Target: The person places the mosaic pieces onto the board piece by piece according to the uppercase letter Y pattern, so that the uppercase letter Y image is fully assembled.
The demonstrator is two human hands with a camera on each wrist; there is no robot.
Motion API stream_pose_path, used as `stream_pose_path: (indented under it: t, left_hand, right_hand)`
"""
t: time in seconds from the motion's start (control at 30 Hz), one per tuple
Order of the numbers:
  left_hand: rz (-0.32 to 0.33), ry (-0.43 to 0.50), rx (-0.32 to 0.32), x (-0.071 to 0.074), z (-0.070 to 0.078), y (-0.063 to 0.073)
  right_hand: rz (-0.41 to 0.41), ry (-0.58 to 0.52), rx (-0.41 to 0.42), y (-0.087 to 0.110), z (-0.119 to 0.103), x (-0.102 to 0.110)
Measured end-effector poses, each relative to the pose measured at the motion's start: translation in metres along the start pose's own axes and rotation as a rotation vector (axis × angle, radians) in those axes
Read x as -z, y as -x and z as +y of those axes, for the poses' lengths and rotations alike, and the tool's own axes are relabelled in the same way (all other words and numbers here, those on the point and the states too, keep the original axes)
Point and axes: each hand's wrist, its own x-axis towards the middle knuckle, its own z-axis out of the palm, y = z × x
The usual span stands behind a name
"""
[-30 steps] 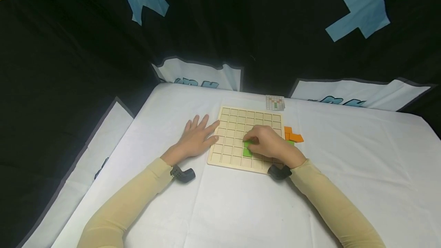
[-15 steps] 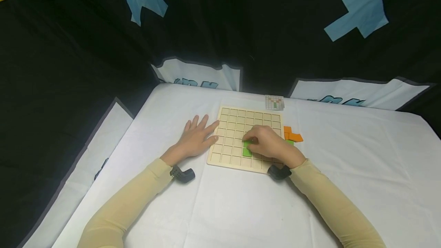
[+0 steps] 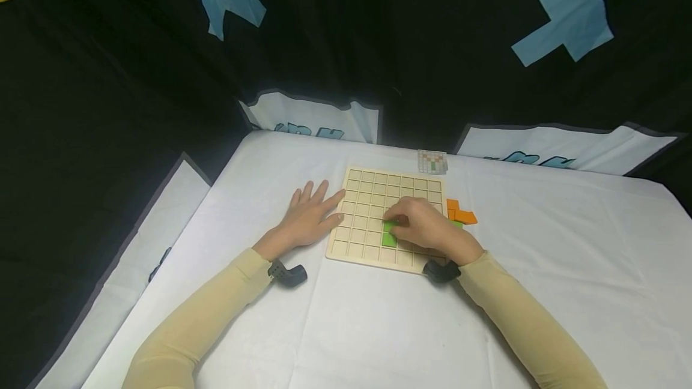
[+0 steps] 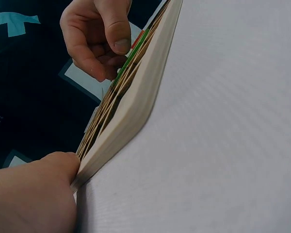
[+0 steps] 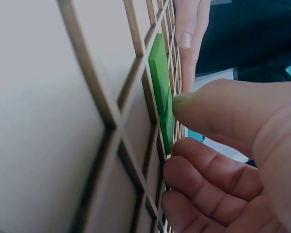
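A pale wooden board with a raised square grid lies on the white table. My right hand is over its middle, pinching a flat green puzzle piece between thumb and curled fingers. In the right wrist view the green piece sits at the grid, the thumb tip against it and the other fingers curled below. Spread out on the cloth, my left hand has its thumb and index fingertip at the board's left edge. The left wrist view shows part of that hand by the board's corner.
Orange pieces lie just off the board's right edge, with more green partly hidden behind the right wrist. A small card printed with a coloured grid is beyond the board's far right corner. Dark cloth hangs behind the table.
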Motion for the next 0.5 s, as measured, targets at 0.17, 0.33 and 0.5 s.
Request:
stream_pose_path:
  t: [0.17,0.33,0.5]
  left_hand:
    - [-0.004,0.003,-0.002,-0.001,0.000,0.000]
    - [-0.004,0.005,0.003,-0.001,0.001,0.000]
    - [-0.004,0.004,0.008,0.001,0.002,0.001]
  right_hand:
    - [0.014,-0.012,-0.018,0.007,0.005,0.006]
    - [0.042,-0.018,-0.053,0.021,0.013,0.017]
    - [0.058,-0.004,-0.118,0.035,0.023,0.027]
